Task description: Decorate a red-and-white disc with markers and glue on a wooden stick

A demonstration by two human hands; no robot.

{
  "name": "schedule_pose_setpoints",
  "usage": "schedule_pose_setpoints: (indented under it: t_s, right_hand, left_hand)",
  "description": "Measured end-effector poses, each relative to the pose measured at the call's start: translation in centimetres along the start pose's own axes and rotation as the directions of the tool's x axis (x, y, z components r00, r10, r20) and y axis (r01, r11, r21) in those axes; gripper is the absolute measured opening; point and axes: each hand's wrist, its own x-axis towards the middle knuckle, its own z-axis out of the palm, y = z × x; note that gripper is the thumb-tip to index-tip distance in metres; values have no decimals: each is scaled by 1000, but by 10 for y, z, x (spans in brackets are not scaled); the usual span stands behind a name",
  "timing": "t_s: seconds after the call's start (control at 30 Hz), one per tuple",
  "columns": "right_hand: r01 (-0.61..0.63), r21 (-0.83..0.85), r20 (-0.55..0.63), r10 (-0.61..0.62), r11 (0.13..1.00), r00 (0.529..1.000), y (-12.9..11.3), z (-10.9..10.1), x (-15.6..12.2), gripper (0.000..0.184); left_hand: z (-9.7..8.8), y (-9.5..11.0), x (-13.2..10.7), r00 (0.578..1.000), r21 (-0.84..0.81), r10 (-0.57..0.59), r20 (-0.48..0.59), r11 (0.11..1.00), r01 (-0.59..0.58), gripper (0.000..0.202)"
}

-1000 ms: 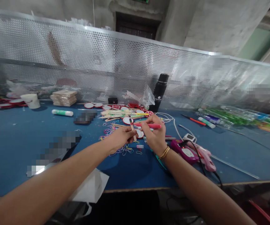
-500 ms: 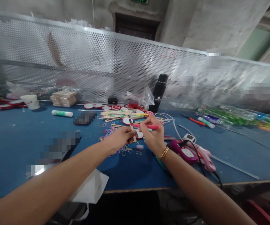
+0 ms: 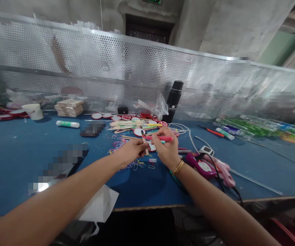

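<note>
Between the thumb and fingers of my left hand (image 3: 134, 150) is a flat wooden stick (image 3: 144, 140), its upper end coloured dark. My right hand (image 3: 166, 145) grips a red marker pen (image 3: 166, 138), whose tip points left and meets or nearly meets the stick just below the dark end. Under and around my left hand lie many small coloured rubber bands (image 3: 136, 165). Just beyond the hands are a pile of wooden sticks (image 3: 127, 125) and a white disc with a red rim (image 3: 139, 132). A small pinkish cap (image 3: 152, 160) lies between my wrists.
A black bottle (image 3: 174, 102) leans against the perforated metal screen (image 3: 86, 65). To the right lie a purple device (image 3: 201, 166), a pink glue gun (image 3: 223, 172) and cables. At left are a glue stick (image 3: 67, 124), a paper cup (image 3: 33, 111) and wrapped wooden pieces (image 3: 69, 108).
The marker and my right hand have shifted very slightly left. My left hand and the stick stay in nearly the same place.
</note>
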Motion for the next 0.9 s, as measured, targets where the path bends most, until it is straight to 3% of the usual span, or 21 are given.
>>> schedule_pose_setpoints:
  t_s: [0.9]
  right_hand:
    - [-17,-7,-42,17,1000,999,-2,-2,2,20]
  left_hand:
    - [-1,-4,1,999,-30,5,34,1000,-4,25]
